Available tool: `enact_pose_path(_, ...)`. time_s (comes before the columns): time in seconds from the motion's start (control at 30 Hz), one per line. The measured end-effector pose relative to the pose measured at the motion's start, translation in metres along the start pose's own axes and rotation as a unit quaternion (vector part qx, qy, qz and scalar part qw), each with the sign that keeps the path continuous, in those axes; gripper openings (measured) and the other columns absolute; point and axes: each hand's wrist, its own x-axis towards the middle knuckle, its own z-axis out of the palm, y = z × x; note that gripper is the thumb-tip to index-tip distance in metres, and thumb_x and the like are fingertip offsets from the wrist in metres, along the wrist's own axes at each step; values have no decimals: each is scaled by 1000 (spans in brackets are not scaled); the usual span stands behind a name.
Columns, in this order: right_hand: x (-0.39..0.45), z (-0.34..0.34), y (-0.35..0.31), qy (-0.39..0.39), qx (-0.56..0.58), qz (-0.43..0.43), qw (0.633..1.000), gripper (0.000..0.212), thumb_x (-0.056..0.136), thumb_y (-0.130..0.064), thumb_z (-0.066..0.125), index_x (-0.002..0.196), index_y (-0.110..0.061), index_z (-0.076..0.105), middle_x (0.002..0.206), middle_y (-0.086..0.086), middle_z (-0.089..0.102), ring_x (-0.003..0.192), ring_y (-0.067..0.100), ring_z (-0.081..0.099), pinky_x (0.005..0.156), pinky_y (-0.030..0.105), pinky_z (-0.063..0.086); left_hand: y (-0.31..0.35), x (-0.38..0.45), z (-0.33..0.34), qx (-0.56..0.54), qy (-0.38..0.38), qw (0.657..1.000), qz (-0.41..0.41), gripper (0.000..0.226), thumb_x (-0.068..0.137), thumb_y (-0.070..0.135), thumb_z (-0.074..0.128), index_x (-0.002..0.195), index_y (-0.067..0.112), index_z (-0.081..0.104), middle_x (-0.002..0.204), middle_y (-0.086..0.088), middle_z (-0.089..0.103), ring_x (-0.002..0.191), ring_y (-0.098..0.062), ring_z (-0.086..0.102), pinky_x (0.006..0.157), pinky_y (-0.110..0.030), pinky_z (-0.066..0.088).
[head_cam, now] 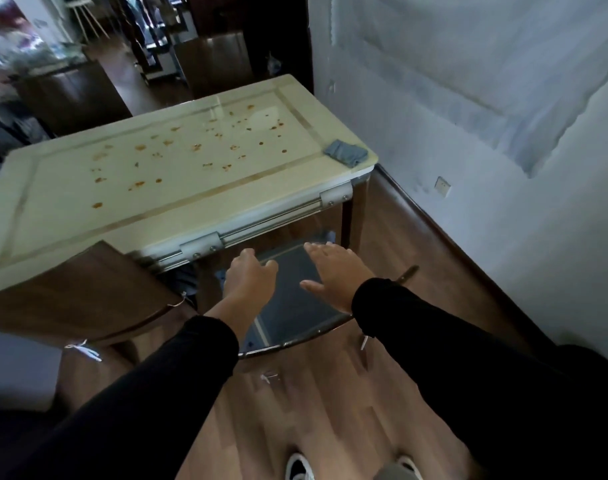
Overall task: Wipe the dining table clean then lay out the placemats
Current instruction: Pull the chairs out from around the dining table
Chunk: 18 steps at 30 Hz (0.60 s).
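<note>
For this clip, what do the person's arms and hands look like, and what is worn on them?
Both arms wear long, plain black sleeves ending at the wrists. The left hand and right hand are bare: no gloves, and no rings, watch or markings visible.

No text, label, brand, number or sign can be read anywhere in this view.
</note>
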Motion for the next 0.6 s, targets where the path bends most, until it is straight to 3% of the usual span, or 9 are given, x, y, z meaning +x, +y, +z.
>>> enact_pose_path(0.17,-6,6,39,-53,-3,-34,998,78,97,-57,46,158,-18,15,163,0,24,149,23,20,118,48,18,10,-23,27,-20,8,999,-32,57,97,35,54,145,7,42,141,-17,51,124,-35,53,99,-40,46)
enact_pose_path(0.43,-33,22,99,-119,-22,-83,989,88,90,-77,30,157,-20,19,162,-1,27,149,22,22,120,49,16,9,-72,92,-7,-18,997,-76,59,96,42,53,145,10,44,145,-14,51,132,-32,48,105,-40,41)
enact_pose_path(0.6,-39,25,116,-138,-111,-144,974,101,82,-83,38,158,-20,15,163,-1,23,150,22,20,122,46,11,6,-87,92,106,-75,991,14,58,94,52,55,144,24,49,143,0,56,131,-21,49,113,-39,28)
